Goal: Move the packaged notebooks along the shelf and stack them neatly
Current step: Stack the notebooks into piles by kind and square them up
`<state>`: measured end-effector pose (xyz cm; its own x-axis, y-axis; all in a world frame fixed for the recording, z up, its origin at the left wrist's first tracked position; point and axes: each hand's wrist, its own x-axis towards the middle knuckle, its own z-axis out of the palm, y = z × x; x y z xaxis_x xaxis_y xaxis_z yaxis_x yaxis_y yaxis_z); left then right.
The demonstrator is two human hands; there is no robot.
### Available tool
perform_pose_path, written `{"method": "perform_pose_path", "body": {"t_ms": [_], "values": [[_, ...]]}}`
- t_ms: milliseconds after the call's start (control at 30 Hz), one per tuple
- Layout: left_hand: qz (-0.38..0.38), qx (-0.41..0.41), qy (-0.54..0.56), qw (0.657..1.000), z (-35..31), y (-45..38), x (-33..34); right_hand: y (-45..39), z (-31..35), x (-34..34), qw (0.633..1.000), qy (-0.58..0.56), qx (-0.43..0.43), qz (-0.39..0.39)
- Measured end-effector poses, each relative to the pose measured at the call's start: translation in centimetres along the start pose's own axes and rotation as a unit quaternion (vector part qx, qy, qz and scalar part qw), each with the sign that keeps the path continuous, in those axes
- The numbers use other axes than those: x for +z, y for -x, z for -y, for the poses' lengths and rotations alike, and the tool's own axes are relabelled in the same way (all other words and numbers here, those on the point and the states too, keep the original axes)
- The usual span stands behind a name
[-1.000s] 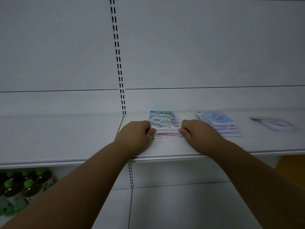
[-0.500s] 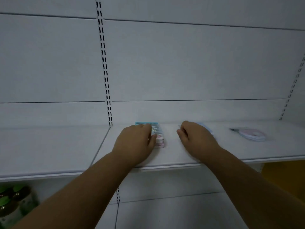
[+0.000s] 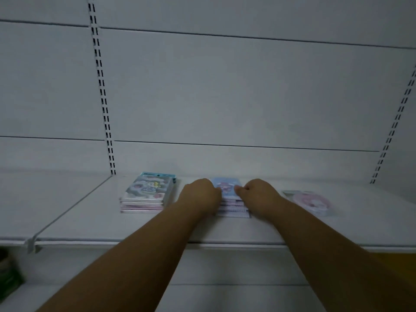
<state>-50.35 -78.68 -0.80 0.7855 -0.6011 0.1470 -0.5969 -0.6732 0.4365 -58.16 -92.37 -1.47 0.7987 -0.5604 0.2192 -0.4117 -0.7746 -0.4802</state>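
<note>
— On a white shop shelf point(image 3: 74, 221), head view: what are the two hands doing?

— Both rest on the middle stack of notebooks point(image 3: 229, 202), the one with a pale blue cover on top. The left hand point(image 3: 200, 194) presses against its left side, the right hand point(image 3: 258, 194) against its right, fingers curled in over the top cover. They clasp the stack between them; whether it is lifted off the shelf cannot be told.

— And the other goods?

— A second stack of wrapped notebooks point(image 3: 148, 194), with a cartoon cover in grey and teal, lies just to the left, near the slotted upright point(image 3: 102, 95) of the back wall. It is close to the left hand but apart from it. To the right, a flat pink packet point(image 3: 311, 202) lies by itself, near the right forearm.

— Anything below?

— Dark, blurred items point(image 3: 9, 275) at the lower left edge; what they are cannot be made out.
</note>
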Motion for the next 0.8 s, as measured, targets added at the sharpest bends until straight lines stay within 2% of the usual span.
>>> {"method": "perform_pose_path", "body": {"t_ms": [133, 267, 333, 400, 467, 633, 800], "values": [[-0.056, -0.062, 0.123, 0.989, -0.4, -0.2, 0.9, -0.2, -0.4, 0.3, 0.992, -0.127, 0.022, -0.011], [-0.073, -0.062, 0.261, 0.96, -0.4, 0.2, 1.0, 0.3, -0.4, -0.1, 0.932, -0.358, 0.054, 0.011], [-0.072, -0.072, 0.288, 0.952, -0.6, 0.2, 1.0, 0.3, -0.4, 0.1, 0.941, -0.335, 0.054, -0.005], [-0.043, -0.086, 0.252, 0.963, -1.0, 0.2, 1.0, 0.2, -0.5, 0.2, 0.973, -0.225, 0.054, -0.021], [-0.021, -0.1, 0.232, 0.967, -1.4, 0.2, 0.9, 0.0, -0.4, -0.1, 0.978, -0.197, 0.074, -0.009], [-0.016, -0.123, 0.293, 0.948, -1.5, -0.7, 0.6, -0.4, -0.4, -0.6, 0.93, -0.345, 0.126, 0.026], [0.014, -0.151, 0.47, 0.869, -0.1, -0.6, 0.4, 0.0, -0.9, 0.1, 0.88, -0.462, 0.111, 0.014]]}}
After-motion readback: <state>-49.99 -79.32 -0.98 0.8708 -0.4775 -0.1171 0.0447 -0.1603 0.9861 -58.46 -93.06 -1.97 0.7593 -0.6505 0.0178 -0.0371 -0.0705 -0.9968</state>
